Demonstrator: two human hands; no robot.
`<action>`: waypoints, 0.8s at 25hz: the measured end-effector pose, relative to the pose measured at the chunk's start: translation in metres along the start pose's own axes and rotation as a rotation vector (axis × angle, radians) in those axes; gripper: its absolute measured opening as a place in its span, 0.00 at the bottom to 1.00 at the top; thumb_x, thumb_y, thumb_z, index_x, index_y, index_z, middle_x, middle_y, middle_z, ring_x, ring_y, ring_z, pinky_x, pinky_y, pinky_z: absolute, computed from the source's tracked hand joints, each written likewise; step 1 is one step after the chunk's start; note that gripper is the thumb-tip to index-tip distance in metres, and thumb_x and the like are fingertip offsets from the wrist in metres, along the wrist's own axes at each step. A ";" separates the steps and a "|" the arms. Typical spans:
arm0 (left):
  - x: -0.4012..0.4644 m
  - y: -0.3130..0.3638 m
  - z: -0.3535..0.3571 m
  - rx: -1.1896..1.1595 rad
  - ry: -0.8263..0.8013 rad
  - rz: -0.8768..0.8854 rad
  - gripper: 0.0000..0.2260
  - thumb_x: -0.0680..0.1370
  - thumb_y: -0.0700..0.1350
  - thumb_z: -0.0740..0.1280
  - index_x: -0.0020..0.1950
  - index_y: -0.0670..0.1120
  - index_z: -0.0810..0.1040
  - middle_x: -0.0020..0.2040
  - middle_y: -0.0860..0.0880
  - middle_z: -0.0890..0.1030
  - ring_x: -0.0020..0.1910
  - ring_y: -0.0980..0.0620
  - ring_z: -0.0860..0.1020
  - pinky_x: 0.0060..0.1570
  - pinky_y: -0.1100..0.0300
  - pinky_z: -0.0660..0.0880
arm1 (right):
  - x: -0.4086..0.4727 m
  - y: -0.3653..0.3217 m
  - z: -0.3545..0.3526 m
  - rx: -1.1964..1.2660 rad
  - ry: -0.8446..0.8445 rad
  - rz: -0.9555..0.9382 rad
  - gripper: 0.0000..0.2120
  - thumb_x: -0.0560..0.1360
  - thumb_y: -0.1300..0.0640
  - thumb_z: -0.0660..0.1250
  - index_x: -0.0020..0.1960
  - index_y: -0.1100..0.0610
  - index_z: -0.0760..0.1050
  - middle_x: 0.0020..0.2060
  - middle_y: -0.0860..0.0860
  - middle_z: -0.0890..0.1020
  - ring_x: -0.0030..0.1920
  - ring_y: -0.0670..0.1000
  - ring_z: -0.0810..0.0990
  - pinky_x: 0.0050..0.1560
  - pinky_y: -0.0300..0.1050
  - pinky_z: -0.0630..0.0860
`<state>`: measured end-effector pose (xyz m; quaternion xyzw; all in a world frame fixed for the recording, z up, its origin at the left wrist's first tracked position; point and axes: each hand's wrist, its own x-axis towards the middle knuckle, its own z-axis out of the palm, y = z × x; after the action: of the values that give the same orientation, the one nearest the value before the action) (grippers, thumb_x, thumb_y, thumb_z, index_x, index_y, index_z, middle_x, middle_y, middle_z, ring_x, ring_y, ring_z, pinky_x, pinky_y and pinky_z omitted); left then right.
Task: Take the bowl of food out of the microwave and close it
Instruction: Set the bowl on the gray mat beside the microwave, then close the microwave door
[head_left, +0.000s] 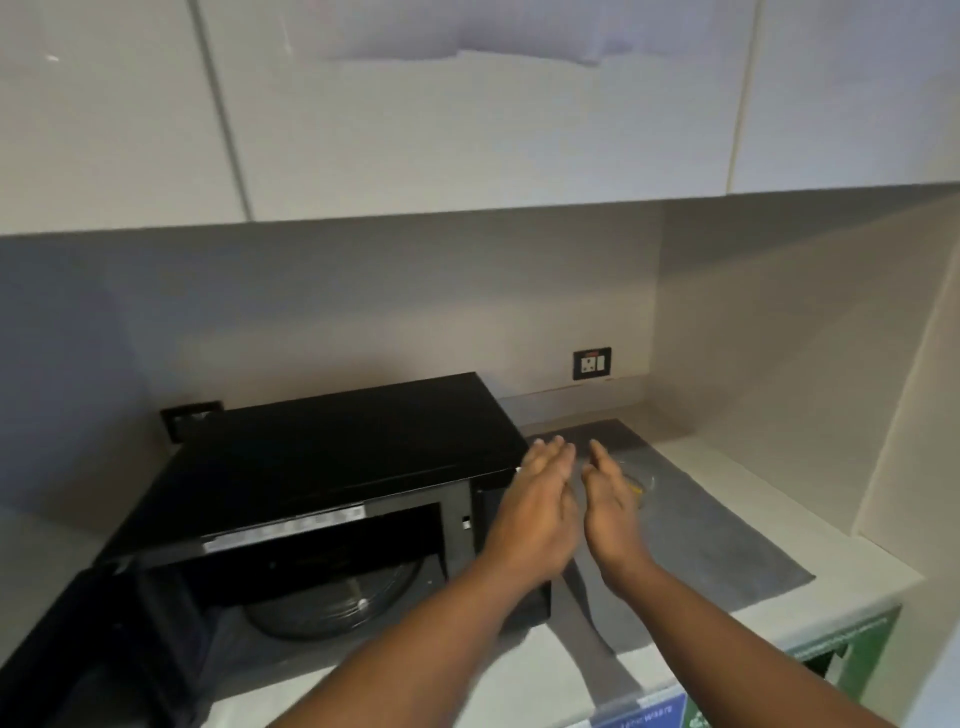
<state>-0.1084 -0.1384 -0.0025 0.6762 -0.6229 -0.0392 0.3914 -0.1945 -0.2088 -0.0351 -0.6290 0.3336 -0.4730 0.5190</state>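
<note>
Looking down past both forearms, I see the bowl (640, 482) sitting on the grey mat (727, 540) to the right of the microwave (332, 467), mostly hidden behind my right hand (613, 499). Only a curved, clear rim and a yellowish bit of food show, so I judge it to be glass: rigid, smooth, breakable, probably slippery if damp, and possibly hot from the oven. If I had to lift it again I would cup it from both sides under the rim rather than pinch the edge.

Both hands are spread flat, fingers straight, palms facing each other, holding nothing. The left hand (540, 514) hovers in front of the microwave's right front corner; the right one is just above the bowl, and I cannot tell whether it touches the glass.

The microwave door (78, 649) hangs wide open at the lower left, and the turntable (337, 603) inside is bare. So the bowl is out, in my judgement, and closing the door is what remains; it should swing easily on its hinge with a push on its outer edge.

As for writing, a white label strip (283, 527) runs along the cavity's top edge, too blurred to read. A blue sticker (644, 714) on the counter front shows letters that look like "WARE", nothing more legible.
</note>
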 end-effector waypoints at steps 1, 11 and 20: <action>-0.005 -0.008 -0.019 0.080 0.020 0.001 0.23 0.84 0.42 0.56 0.80 0.47 0.60 0.82 0.49 0.58 0.81 0.52 0.51 0.79 0.57 0.49 | -0.006 -0.008 0.010 -0.067 -0.014 -0.035 0.23 0.84 0.54 0.54 0.79 0.52 0.60 0.77 0.49 0.65 0.73 0.44 0.63 0.69 0.40 0.61; -0.124 -0.129 -0.233 0.800 -0.018 -0.650 0.28 0.80 0.50 0.55 0.79 0.42 0.59 0.81 0.42 0.59 0.80 0.38 0.54 0.76 0.42 0.56 | -0.038 -0.010 0.080 -0.927 -0.199 -0.286 0.27 0.83 0.47 0.52 0.79 0.57 0.58 0.80 0.54 0.59 0.80 0.56 0.50 0.77 0.57 0.52; -0.209 -0.155 -0.272 0.590 0.022 -0.822 0.21 0.82 0.44 0.54 0.73 0.37 0.65 0.75 0.36 0.67 0.70 0.33 0.68 0.68 0.42 0.68 | -0.059 -0.003 0.100 -1.089 -0.146 -0.313 0.27 0.82 0.50 0.53 0.78 0.60 0.59 0.80 0.58 0.59 0.80 0.60 0.52 0.76 0.59 0.54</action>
<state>0.1180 0.1619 0.0046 0.9477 -0.2857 -0.0053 0.1422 -0.1198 -0.1207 -0.0482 -0.8788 0.3953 -0.2593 0.0654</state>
